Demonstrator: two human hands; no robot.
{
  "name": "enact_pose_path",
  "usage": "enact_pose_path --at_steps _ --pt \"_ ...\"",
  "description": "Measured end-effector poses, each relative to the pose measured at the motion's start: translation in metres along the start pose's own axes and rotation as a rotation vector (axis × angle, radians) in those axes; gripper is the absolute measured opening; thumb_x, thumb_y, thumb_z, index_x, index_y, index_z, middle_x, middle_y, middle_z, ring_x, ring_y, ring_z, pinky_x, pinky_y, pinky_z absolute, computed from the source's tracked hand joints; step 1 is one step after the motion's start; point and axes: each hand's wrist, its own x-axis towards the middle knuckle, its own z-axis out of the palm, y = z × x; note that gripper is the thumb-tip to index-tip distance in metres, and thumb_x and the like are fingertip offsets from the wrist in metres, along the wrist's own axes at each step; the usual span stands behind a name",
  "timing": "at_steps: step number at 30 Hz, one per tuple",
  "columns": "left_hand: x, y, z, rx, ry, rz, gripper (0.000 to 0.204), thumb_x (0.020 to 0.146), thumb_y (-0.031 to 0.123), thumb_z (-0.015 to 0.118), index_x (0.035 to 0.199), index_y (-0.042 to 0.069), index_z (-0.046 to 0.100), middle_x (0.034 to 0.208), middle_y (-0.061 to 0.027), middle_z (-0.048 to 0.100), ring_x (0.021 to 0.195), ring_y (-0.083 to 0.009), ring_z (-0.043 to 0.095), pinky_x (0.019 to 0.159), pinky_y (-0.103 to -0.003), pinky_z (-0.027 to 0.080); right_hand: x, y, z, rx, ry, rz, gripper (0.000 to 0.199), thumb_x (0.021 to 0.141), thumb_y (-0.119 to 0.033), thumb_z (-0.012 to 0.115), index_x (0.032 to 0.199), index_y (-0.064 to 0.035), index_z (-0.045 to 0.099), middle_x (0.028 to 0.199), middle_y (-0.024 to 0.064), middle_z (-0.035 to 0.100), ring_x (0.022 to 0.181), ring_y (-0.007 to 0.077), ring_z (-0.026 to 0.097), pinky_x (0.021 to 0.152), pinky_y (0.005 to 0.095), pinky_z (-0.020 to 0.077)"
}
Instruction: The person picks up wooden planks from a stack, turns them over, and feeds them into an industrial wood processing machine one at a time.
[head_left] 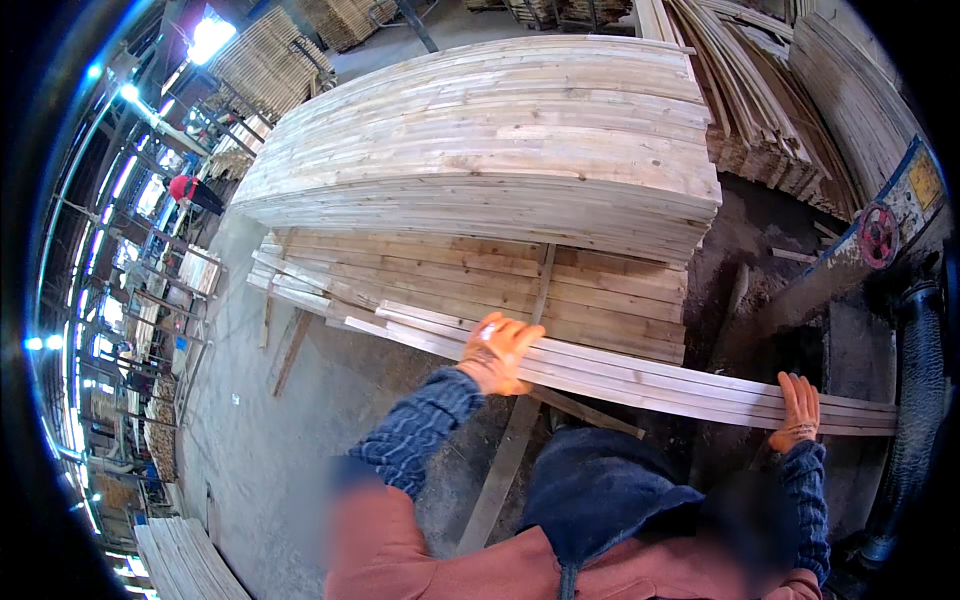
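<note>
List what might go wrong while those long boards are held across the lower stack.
1. The long boards are held only by the left hand and right hand; the loose bundle might fan apart or slip.
2. Fingers lie on board edges and may get pinched.
3. Floor scraps may trip feet.

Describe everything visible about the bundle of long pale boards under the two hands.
The bundle of long pale wooden boards is a few thin, narrow planks of light raw timber lying flat together. It runs level from the low board stack towards the machine at right. The left hand grips its middle; the right hand rests near its right end.
</note>
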Motion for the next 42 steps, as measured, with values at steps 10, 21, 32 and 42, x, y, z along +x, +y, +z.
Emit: enact_pose_path --at_steps 10,21,32,42 --pt "0.039 0.117 0.012 -0.181 0.03 0.13 0.1 0.063 0.049 0.089 0.149 0.013 0.052 0.137 -0.0154 0.062 0.131 -0.0322 0.057 0.122 -0.049 0.032 0.046 -0.15 -0.005 0.248 -0.144 -0.403 0.104 0.056 -0.012 0.085 0.153 -0.0218 0.048 0.144 0.013 0.058 0.137 0.0327 0.053 0.125 0.0564 0.0305" --pt "0.043 0.094 0.01 -0.12 0.005 0.1 0.097 0.058 0.041 0.091 0.142 0.009 0.055 0.131 -0.0162 0.065 0.124 -0.0359 0.061 0.11 -0.052 0.044 0.033 -0.098 -0.03 0.158 -0.11 -0.178 0.101 0.056 -0.01 0.08 0.152 -0.02 0.049 0.135 0.0108 0.062 0.134 0.0326 0.054 0.125 0.0564 0.0287" --pt "0.093 0.141 -0.006 -0.916 -0.123 0.215 0.064 0.08 0.029 0.082 0.133 -0.002 0.063 0.107 -0.0229 0.077 0.099 -0.0351 0.076 0.09 -0.042 0.059 0.005 -0.127 -0.038 0.144 -0.169 -0.155 0.104 0.053 -0.015 0.081 0.152 -0.0216 0.051 0.134 0.0111 0.062 0.132 0.0321 0.057 0.125 0.0555 0.0307" --pt "0.008 -0.044 0.062 -0.764 -0.171 -0.42 0.069 0.079 0.026 0.082 0.14 0.002 0.06 0.122 -0.0228 0.074 0.113 -0.0337 0.072 0.098 -0.044 0.056 -0.055 -0.092 0.038 -0.164 0.501 0.606 0.093 0.068 0.007 0.068 0.156 -0.0098 0.045 0.157 0.0188 0.048 0.149 0.0413 0.041 0.126 0.0498 0.0329"
